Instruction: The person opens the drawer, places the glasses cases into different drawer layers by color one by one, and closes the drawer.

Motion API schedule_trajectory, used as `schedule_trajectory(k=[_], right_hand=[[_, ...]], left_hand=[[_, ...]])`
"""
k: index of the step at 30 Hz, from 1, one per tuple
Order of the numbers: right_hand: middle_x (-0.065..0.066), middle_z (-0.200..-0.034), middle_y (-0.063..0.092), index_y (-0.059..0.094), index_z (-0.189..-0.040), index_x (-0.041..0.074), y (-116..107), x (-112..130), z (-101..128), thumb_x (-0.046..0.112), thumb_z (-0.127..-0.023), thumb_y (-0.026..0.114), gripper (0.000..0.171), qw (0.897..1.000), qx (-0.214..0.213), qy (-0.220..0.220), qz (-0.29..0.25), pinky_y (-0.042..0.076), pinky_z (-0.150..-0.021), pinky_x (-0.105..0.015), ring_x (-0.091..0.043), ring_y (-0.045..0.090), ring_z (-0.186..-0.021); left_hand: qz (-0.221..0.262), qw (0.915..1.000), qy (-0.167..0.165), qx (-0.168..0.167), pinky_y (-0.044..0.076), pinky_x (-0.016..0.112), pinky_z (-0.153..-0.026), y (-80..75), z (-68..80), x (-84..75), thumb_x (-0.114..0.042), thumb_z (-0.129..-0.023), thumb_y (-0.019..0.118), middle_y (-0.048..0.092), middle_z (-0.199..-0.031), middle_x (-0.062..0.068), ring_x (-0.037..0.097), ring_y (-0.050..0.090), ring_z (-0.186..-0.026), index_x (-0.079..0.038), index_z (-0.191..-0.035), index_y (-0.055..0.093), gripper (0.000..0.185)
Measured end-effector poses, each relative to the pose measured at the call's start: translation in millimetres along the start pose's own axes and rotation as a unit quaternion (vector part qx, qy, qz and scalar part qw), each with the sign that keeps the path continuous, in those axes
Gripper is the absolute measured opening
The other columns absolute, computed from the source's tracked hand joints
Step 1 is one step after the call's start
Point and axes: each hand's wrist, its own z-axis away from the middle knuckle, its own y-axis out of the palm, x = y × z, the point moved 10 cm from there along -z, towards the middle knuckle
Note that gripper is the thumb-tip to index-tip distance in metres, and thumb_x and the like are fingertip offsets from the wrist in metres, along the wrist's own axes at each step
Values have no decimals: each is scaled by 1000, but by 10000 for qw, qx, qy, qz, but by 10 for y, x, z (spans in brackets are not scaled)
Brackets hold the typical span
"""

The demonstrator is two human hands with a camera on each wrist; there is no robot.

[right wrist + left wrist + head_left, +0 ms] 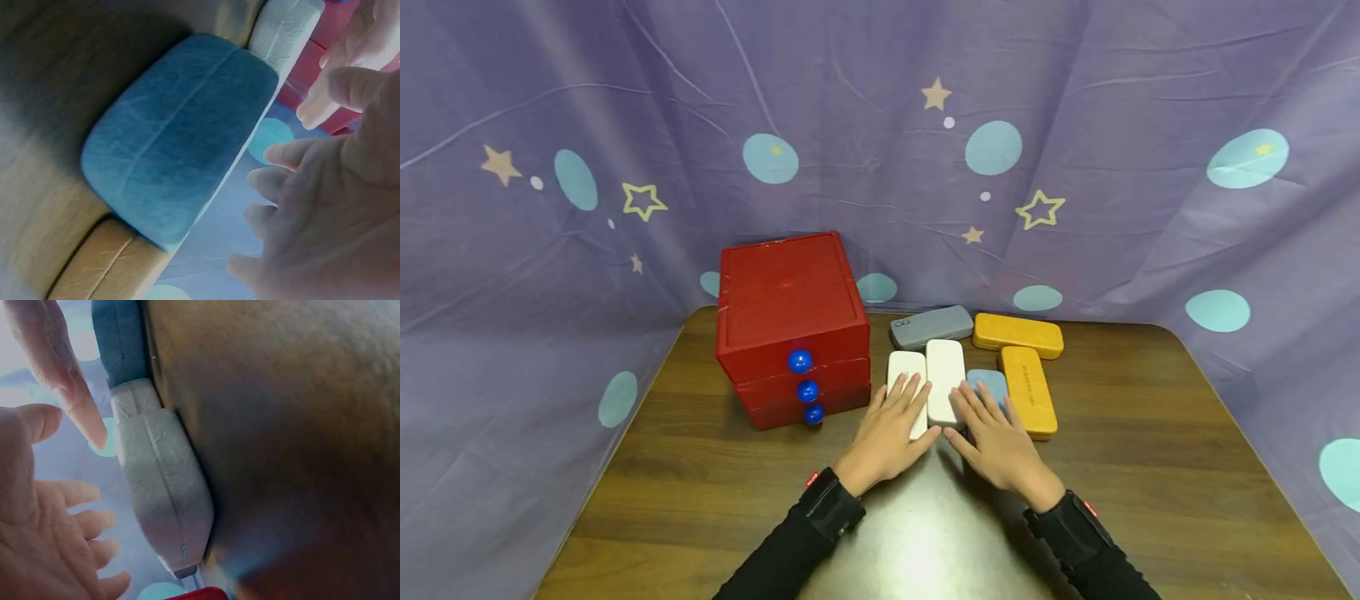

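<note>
My left hand [889,423] lies flat with straight, spread fingers over the near end of a white case [906,372]. In the left wrist view the left hand [47,544] shows a gap to that white case [165,494], so it holds nothing. My right hand [994,432] is likewise flat and spread over a blue case [989,383]. The right wrist view shows the right hand [331,212] apart from the blue case [181,134]. A second white case [945,377] lies between the two hands.
A red three-drawer box [786,321] with blue knobs [800,361] stands left of the cases. A grey case [931,326] and two yellow cases [1018,334] [1028,388] lie behind and right. The brown table [1150,433] is backed by a purple curtain [1075,125].
</note>
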Motion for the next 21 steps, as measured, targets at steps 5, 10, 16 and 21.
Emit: schedule_trajectory(k=[5,10,16,21], right_hand=[[-14,-168,25,32,-160,11,-111,81,-20,49,-106,49,68,9994,-322,-104,-72,5,-125,-68,-38,13,-158],[-18,-164,32,37,-158,9,-318,223,-36,42,-102,59,68,9965,-761,-313,-129,11,-124,-69,-39,20,-156],[-22,-154,48,51,-149,5,-697,446,-38,25,-94,74,63,9835,-1624,-774,-209,26,-119,-71,-42,32,-151],[-22,-145,57,59,-142,3,-999,638,-25,19,-91,77,57,9652,-2297,-1161,-472,36,-116,-66,-44,42,-145]], left_hand=[[-156,9990,235,-347,21,52,-129,-200,13,-59,-54,-107,39,26,-168,7,28,21,-158,-18,-163,26,67],[-94,9958,487,-776,25,48,-129,-553,87,-138,-49,-107,43,36,-164,9,28,28,-155,-17,-161,32,64],[274,9832,905,-1559,31,46,-126,-1123,258,-247,-41,-106,52,48,-157,8,27,38,-151,-14,-157,42,58],[269,9645,1172,-2351,33,47,-125,-1573,432,-255,-35,-103,59,54,-152,8,27,43,-148,-12,-151,50,54]])
